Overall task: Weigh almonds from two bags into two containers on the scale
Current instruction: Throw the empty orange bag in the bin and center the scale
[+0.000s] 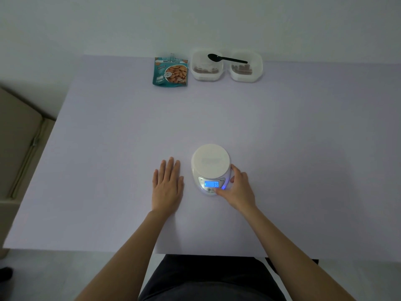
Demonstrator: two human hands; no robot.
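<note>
A white kitchen scale [210, 161] sits near the table's front middle with nothing on its round platform; its blue display reads 39. My right hand [237, 189] rests against the scale's right side, thumb on the button area below the display and fingers curled round its edge. My left hand [168, 184] lies flat on the table just left of the scale, fingers together, holding nothing. At the far edge stand a teal almond bag [170, 71] and two clear plastic containers [206, 67] [246, 68], each with some almonds inside. A black spoon [226, 59] lies across both rims.
The pale lilac table [108, 148] reaches the white wall at the back. A beige sofa [19, 135] stands off the table's left side. My dark-clothed lap shows below the front edge.
</note>
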